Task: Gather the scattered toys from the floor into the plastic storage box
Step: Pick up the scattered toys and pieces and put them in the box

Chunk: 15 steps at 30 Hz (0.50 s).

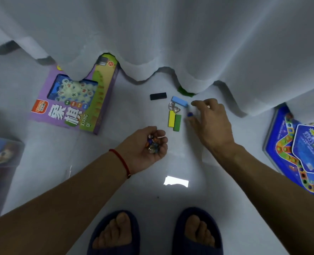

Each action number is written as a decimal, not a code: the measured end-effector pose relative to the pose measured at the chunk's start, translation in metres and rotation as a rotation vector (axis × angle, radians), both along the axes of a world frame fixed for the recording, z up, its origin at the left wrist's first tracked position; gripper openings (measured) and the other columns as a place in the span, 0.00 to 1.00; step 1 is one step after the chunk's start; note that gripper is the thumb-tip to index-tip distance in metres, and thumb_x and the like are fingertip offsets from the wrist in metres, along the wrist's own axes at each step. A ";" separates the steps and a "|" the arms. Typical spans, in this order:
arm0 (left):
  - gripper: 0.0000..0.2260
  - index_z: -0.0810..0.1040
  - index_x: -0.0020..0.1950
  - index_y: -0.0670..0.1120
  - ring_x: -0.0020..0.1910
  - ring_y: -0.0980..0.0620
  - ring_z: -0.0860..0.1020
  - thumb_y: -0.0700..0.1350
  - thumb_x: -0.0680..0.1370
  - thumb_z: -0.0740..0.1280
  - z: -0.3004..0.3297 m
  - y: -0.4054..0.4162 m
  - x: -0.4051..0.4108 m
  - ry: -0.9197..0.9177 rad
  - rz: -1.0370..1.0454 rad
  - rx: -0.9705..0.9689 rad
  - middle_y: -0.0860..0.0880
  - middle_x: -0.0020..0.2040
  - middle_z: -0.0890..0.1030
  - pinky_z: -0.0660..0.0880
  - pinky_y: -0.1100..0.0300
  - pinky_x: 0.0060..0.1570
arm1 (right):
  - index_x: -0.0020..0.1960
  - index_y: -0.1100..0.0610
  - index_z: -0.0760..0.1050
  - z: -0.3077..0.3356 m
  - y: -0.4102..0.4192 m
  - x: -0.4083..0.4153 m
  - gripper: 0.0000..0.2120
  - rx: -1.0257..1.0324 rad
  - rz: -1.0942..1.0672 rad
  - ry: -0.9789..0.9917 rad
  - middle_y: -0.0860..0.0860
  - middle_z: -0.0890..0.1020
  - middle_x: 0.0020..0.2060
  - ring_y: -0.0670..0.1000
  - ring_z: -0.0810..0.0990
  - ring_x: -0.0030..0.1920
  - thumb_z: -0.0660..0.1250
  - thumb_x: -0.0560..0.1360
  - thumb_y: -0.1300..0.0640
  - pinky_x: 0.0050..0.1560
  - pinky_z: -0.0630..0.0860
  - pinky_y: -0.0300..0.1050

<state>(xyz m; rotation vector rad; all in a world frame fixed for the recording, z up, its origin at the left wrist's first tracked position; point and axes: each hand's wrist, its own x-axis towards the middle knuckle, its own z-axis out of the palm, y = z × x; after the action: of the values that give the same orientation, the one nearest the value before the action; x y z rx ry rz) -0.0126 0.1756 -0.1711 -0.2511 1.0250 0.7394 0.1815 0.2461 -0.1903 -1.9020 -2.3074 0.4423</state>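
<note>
My left hand is palm up and cupped around several glass marbles. My right hand reaches over the floor with its fingers spread, and a small blue marble sits at its fingertips; whether it is pinched I cannot tell. Just left of that hand lie a light blue block, a metal ring puzzle, a yellow block and a green block. A black block lies farther left. The translucent plastic storage box stands at the far left edge.
A purple chess game box lies on the floor at the left, partly under a white curtain. A blue board game lies at the right. A green piece peeks from under the curtain. My slippered feet are at the bottom.
</note>
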 end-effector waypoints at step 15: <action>0.14 0.80 0.49 0.37 0.43 0.45 0.78 0.46 0.80 0.60 0.017 -0.053 -0.011 0.068 0.082 0.029 0.39 0.45 0.80 0.80 0.52 0.46 | 0.49 0.53 0.83 0.054 -0.073 -0.039 0.04 -0.464 -0.043 0.718 0.49 0.85 0.39 0.48 0.84 0.39 0.70 0.77 0.54 0.47 0.83 0.45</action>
<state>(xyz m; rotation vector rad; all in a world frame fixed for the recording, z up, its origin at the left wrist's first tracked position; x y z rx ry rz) -0.0233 0.1223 -0.1538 -0.2453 1.0727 0.8416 0.1430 0.1730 -0.1363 -1.5523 -1.7701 1.4732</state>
